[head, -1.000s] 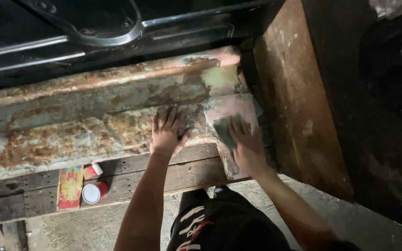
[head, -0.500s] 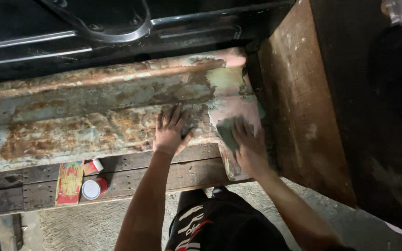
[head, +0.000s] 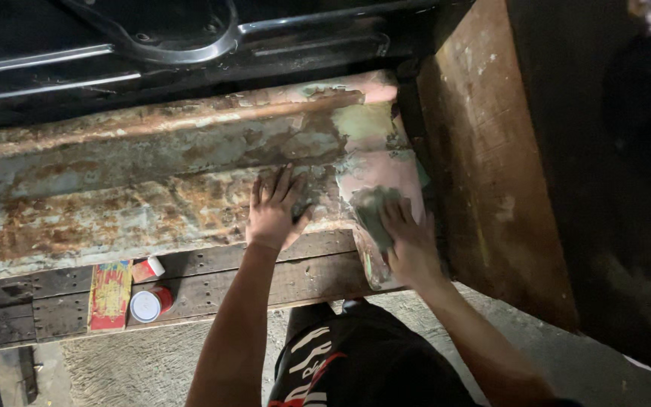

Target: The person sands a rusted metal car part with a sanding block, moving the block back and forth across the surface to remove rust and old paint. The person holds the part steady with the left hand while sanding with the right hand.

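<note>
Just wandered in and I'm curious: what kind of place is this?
Probably a vehicle body repair workshop: a rusty metal panel patched with pinkish filler, rough wooden planks and a small can on them.

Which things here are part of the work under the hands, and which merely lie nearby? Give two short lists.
In use: left hand flat on the rusty metal panel; right hand pressing a grey sanding pad on the panel's pale filler patch.

Lying about: small can, flat red packet, both on the wooden planks.
</note>
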